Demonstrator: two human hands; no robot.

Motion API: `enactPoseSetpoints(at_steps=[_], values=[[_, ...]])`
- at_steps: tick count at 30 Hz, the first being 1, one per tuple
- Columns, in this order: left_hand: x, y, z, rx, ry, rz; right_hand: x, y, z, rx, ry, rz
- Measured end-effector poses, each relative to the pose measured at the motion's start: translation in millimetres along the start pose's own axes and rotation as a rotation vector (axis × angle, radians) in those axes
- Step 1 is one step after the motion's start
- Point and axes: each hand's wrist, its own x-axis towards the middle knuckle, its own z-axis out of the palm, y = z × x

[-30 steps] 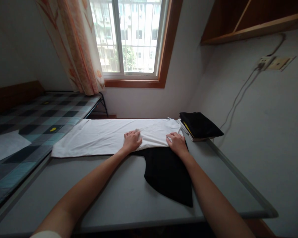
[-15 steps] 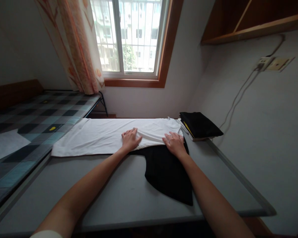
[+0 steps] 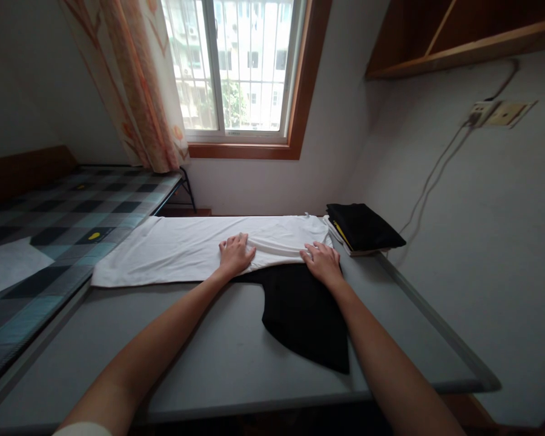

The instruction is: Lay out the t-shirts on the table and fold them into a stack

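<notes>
A white cloth garment (image 3: 177,248) lies stretched along the far side of the grey table (image 3: 200,357). From beneath its near edge a black piece of fabric (image 3: 306,315) spreads towards me, its tip pointing at the table's front. My left hand (image 3: 236,254) rests on the middle of the white cloth, fingers spread. Near the cloth's right end lies my right hand (image 3: 322,260), palm down with its fingers apart. Small folds run across the white cloth between the two hands.
Folded black cloth (image 3: 363,227) sits on a stack at the table's back right. A bed with a checked cover (image 3: 118,194) and a paper sheet (image 3: 11,263) adjoins on the left. Wooden shelf (image 3: 481,48) overhead right; socket (image 3: 484,113) with a hanging cable on the wall.
The view has shifted slightly. My right hand has moved a little to the right over the white cloth, and my left hand has stayed nearly in place. The garments lie nearly the same.
</notes>
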Motion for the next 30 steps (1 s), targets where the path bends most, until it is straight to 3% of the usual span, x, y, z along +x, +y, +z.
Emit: enactPoseSetpoints(at_steps=[6,10,17,22,26,30], values=[[-2.1,3.8,-0.4,0.076,-0.005,0.034,-3.1,-14.3,-4.3,-0.092,0.093,-0.100],[-2.1,5.4,-0.3,0.080,0.007,0.048,5.8,-29.8,-3.0,-0.069,0.023,-0.163],[-1.9,5.9,-1.0,0.058,0.026,0.069,54.5,-45.0,11.8,0.080,-0.137,-0.001],[-1.4,5.7,-0.2,0.045,0.031,0.068,85.0,-51.8,18.7,0.133,-0.183,0.024],[-0.1,5.0,0.9,0.025,0.025,0.062,96.4,-56.2,22.0,0.150,-0.194,0.050],[1.1,4.5,0.5,0.003,0.025,0.038,97.2,-58.2,26.0,0.152,-0.111,0.036]])
